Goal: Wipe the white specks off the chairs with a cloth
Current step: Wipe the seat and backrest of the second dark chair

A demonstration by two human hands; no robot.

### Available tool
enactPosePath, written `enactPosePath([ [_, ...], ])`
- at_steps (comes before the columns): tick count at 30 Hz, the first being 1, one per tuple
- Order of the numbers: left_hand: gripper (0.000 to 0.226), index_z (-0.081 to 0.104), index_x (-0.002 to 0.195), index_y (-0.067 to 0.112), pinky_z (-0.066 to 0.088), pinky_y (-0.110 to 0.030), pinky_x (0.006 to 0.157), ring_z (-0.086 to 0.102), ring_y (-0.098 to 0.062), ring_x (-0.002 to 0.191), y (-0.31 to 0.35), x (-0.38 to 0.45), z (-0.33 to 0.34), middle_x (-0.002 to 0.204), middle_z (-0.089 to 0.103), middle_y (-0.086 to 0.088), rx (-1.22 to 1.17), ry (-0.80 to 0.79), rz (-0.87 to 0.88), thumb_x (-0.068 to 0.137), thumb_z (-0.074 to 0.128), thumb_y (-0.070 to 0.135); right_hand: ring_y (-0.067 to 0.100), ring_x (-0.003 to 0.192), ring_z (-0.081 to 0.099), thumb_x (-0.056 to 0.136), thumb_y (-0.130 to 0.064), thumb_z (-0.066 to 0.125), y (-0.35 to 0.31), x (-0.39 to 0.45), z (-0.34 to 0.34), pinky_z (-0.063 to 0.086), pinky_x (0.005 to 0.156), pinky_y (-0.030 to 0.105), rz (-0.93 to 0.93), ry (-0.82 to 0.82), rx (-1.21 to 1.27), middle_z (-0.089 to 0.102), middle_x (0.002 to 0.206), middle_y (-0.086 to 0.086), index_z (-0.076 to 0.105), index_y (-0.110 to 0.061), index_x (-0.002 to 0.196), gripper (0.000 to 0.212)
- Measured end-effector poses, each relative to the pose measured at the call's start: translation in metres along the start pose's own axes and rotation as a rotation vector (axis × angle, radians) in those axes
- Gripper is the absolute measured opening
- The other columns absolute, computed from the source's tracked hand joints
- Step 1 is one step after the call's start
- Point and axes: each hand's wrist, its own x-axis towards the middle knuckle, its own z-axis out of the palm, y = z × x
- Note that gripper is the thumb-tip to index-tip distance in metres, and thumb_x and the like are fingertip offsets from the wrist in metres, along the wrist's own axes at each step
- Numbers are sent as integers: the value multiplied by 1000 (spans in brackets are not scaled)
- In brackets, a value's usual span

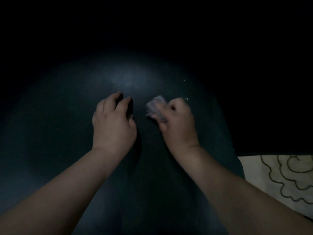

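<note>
The right hand (177, 122) grips a small pale cloth (156, 108), bunched so it can be pressed flat on the dark chair seat (67, 133), close beside a few white specks (186, 98). The left hand (113, 122) rests on the seat with curled fingers holding nothing, likely to brace.

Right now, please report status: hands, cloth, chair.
Right hand grips cloth on chair. Left hand rests on chair. White specks near cloth.
</note>
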Motion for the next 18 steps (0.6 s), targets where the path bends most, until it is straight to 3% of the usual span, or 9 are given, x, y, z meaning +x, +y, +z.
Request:
enactPosePath([
  [2, 53, 47, 138, 17, 25, -46, 109, 28, -27, 133, 0, 5, 1, 145, 38, -7, 10, -10, 3, 87, 60, 19, 30, 88, 54, 88, -17, 67, 25, 12, -8, 50, 79, 43, 201, 187, 7, 50, 96, 9, 66, -15, 106, 18],
  [4, 55, 46, 140, 18, 24, -46, 110, 27, -26, 134, 1, 9, 2, 147, 36, -7, 18, -13, 3, 87, 60, 21, 19, 90, 52, 89, -13, 65, 30, 21, -8, 49, 84, 31, 268, 282, -9, 45, 97, 3, 65, -13, 112, 23],
  [6, 56, 45, 140, 17, 24, -45, 110, 27, -26, 134, 4, 12, 4, 148, 36, -7, 24, -15, 9, 86, 60, 21, 7, 84, 50, 87, -10, 66, 16, 21, 0, 44, 76, 19, 175, 239, 53, 45, 91, -1, 66, -6, 108, 21],
  [9, 56, 46, 139, 16, 25, -46, 109, 29, -28, 132, 7, 14, 6, 146, 38, -9, 27, -2, 9, 86, 61, 20, 25, 83, 54, 84, -13, 69, 3, 22, 2, 48, 70, 35, -64, 36, 17, 49, 89, 7, 67, -8, 108, 25],
  [11, 56, 47, 139, 17, 27, -47, 108, 31, -28, 131, 7, 15, 6, 144, 40, -9, 23, 6, 0, 85, 62, 20, 30, 87, 57, 88, -16, 66, 20, 43, -6, 51, 74, 41, -5, 137, -32, 49, 92, 9, 66, -8, 105, 19],
  [14, 55, 49, 137, 18, 30, -46, 106, 34, -28, 128, 7, 19, 5, 140, 43, -8, 9, 13, -4, 84, 63, 19, 23, 99, 58, 92, -19, 58, 36, 74, -14, 43, 81, 21, 238, 335, 54, 55, 104, 11, 61, -23, 101, 10],
  [16, 55, 50, 136, 18, 32, -46, 105, 36, -29, 125, 8, 21, 5, 138, 45, -8, -3, 14, -12, 83, 63, 18, 16, 91, 52, 91, -22, 60, 31, 71, -3, 39, 78, 18, 240, 270, 32, 52, 97, 0, 65, -19, 100, 11],
  [18, 56, 50, 136, 17, 33, -46, 104, 36, -30, 124, 8, 22, 5, 137, 45, -9, -13, 9, -17, 82, 62, 16, 15, 86, 53, 89, -18, 66, 23, 60, 5, 44, 75, 21, 56, 180, 11, 49, 88, -2, 66, -12, 93, 7],
])
